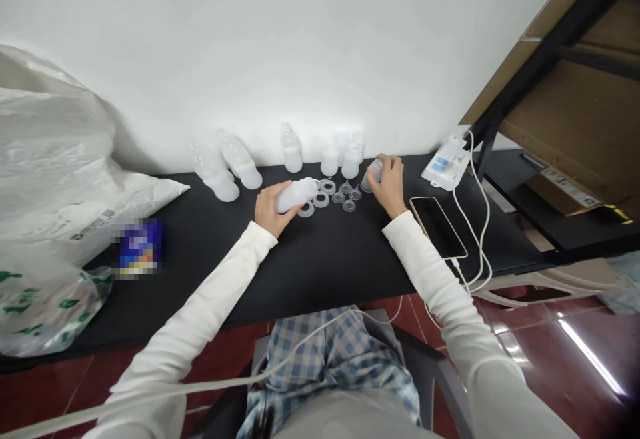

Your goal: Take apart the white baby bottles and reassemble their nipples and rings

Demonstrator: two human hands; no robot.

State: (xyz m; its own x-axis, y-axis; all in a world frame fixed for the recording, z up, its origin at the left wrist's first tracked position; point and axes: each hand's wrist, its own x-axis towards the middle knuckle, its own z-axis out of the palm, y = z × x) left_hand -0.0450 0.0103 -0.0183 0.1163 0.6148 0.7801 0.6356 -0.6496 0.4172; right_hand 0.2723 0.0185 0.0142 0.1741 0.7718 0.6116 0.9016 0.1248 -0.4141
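Observation:
My left hand [273, 209] is wrapped round a frosted white plastic bottle [294, 196], tilted so its neck points right. Just beyond that neck lie several translucent screw rings [321, 199] and several small clear nipples [349, 206]. On the right, my right hand [390, 184] has its fingers closed round a clear dome-shaped bottle cap [373, 174] at the tabletop. Whether more caps are under it I cannot make out. Along the wall, a bottle with a clear cap [291, 149] stands upright, with more white bottles [353, 159] to its right.
Two capped bottles [243, 162] stand at the back left. A large white plastic bag [55, 159] and a blurred blue packet [140, 246] occupy the left. A phone [439, 227], a power strip [447, 162] and loose white cables lie right, beside a black shelf with cardboard boxes [575, 119].

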